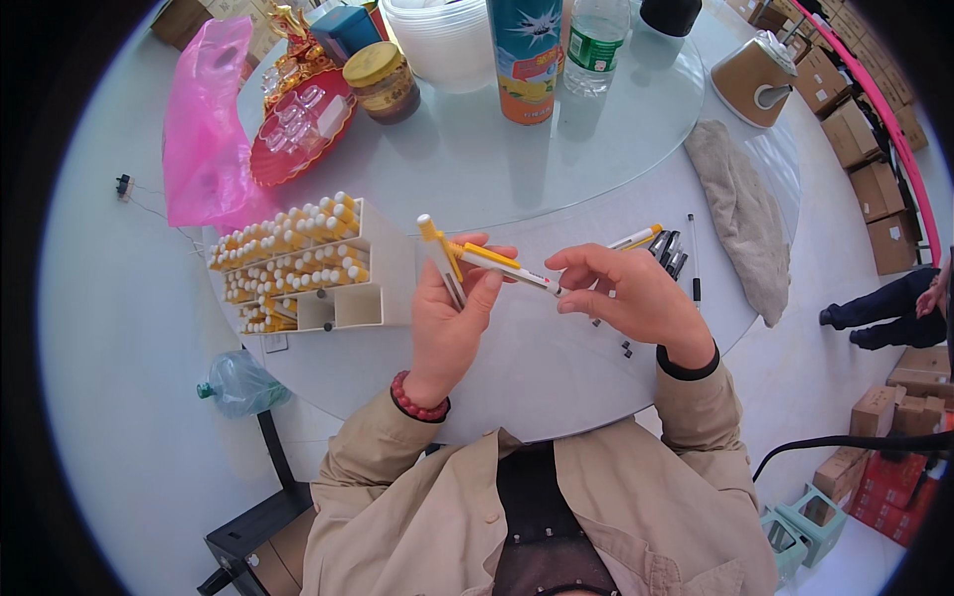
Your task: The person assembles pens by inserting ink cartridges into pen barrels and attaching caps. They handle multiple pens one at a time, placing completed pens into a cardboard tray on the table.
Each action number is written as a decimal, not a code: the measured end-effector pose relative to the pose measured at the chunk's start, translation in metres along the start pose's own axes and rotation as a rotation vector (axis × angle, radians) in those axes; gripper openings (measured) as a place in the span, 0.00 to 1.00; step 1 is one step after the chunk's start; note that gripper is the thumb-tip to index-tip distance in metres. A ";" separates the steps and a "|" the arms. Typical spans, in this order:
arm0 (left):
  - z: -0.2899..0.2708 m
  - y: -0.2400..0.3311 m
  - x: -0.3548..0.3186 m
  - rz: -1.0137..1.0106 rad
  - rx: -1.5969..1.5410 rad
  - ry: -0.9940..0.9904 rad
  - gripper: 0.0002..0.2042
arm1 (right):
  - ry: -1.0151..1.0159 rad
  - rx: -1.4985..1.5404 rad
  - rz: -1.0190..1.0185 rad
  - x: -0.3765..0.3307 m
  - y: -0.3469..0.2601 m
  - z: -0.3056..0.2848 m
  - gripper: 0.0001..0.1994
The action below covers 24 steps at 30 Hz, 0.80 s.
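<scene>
My left hand (452, 313) is closed around two yellow-and-white pens. One pen (429, 238) stands up steeply with its white end on top; the other pen (502, 263) slants across toward my right hand (626, 298). The right thumb and forefinger pinch that slanting pen at its dark-tipped end. Just beyond my right fingers shows another yellow-and-white pen (634, 238); whether it lies on the table or rests against the hand, I cannot tell. Small black pieces (626, 349) lie on the table below my right hand.
To the left stands a white compartment rack (393, 263) packed with yellow-and-white pens. Black pens (673, 253) lie at the right, near a grey cloth (740, 219). Behind are a spray can (524, 70), a bottle (596, 50), a jar (383, 84) and a red tray (298, 159).
</scene>
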<state>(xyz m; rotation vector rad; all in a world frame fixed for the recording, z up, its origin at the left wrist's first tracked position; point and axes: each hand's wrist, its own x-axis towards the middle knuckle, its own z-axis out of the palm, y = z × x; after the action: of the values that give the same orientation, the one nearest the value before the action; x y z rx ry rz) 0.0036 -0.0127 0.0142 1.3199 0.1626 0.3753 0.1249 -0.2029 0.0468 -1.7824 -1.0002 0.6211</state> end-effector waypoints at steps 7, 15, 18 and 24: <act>0.000 -0.001 0.000 0.008 0.017 -0.006 0.17 | 0.013 0.014 -0.065 0.001 0.002 0.002 0.22; -0.002 -0.002 -0.001 0.018 -0.023 -0.032 0.15 | 0.067 -0.025 -0.036 0.001 -0.003 0.003 0.21; -0.003 -0.003 -0.001 0.014 -0.057 -0.025 0.14 | 0.096 -0.057 -0.059 0.001 -0.003 0.004 0.19; -0.003 -0.004 0.000 0.028 -0.061 0.007 0.13 | 0.095 0.082 -0.059 0.002 0.001 0.009 0.16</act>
<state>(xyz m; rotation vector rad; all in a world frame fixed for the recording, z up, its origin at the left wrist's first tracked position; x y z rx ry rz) 0.0036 -0.0111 0.0099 1.2620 0.1375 0.4057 0.1189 -0.1971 0.0426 -1.6884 -0.9459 0.5286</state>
